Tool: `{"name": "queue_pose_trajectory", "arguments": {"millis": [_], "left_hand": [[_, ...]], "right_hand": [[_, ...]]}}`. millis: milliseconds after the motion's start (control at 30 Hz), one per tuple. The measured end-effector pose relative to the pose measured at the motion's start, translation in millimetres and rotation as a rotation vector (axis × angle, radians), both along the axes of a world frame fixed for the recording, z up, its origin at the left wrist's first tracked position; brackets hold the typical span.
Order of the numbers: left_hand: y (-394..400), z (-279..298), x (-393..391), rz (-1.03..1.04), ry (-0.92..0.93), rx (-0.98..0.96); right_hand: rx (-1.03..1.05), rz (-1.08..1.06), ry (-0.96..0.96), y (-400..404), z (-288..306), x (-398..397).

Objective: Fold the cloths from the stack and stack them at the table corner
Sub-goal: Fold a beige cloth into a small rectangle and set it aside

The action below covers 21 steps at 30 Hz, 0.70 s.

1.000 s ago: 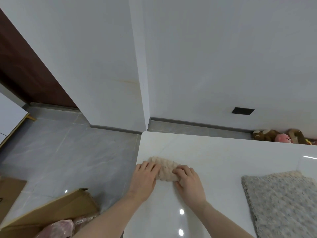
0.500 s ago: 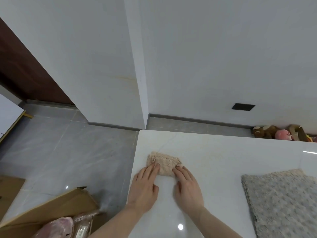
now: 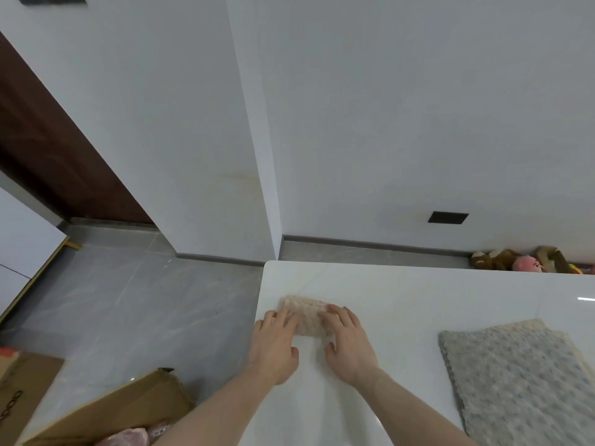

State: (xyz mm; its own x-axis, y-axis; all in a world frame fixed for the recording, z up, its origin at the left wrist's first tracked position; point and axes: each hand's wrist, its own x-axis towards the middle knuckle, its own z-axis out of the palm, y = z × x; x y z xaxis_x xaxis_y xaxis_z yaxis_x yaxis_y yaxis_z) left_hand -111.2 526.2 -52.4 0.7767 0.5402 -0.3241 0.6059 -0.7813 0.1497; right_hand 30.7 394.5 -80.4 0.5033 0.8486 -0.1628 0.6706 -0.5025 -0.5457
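Note:
A small folded beige knobbly cloth point(image 3: 306, 312) lies near the far left corner of the white table point(image 3: 418, 291). My left hand point(image 3: 275, 344) rests flat with its fingertips on the cloth's left end. My right hand point(image 3: 347, 341) lies flat with its fingers spread on the cloth's right end. Neither hand grips the cloth; both press on it from above. At the right of the table lies the stack of unfolded cloths point(image 3: 521, 378), a grey one on top and a beige one showing under its far edge.
The table's left edge point(image 3: 257, 317) drops to a grey tiled floor. A cardboard box point(image 3: 128, 410) with pink fabric in it stands at the lower left. Soft toys point(image 3: 521, 260) lie on the floor beyond the table's far edge, against the white wall.
Both hands slid back over the folded cloth toward me, then forward again a little. The cloth looks flatter and lies in about the same place.

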Motion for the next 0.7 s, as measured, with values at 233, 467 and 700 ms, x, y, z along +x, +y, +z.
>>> {"name": "queue_pose_trajectory", "arguments": {"millis": [233, 467, 700], "left_hand": [[-15.6, 40.6, -7.3, 0.024, 0.004, -0.072], [-61.4, 91.1, -66.2, 0.107, -0.148, -0.204], [-131.0, 123.9, -139.9, 0.132, -0.217, -0.329]], "right_hand": [[-0.029, -0.038, 0.069, -7.1, 38.2, -6.5], [0.031, -0.163, 0.245, -73.5, 83.7, -53.8], [0.163, -0.357, 0.343, -166.3, 129.2, -117.8]]}}
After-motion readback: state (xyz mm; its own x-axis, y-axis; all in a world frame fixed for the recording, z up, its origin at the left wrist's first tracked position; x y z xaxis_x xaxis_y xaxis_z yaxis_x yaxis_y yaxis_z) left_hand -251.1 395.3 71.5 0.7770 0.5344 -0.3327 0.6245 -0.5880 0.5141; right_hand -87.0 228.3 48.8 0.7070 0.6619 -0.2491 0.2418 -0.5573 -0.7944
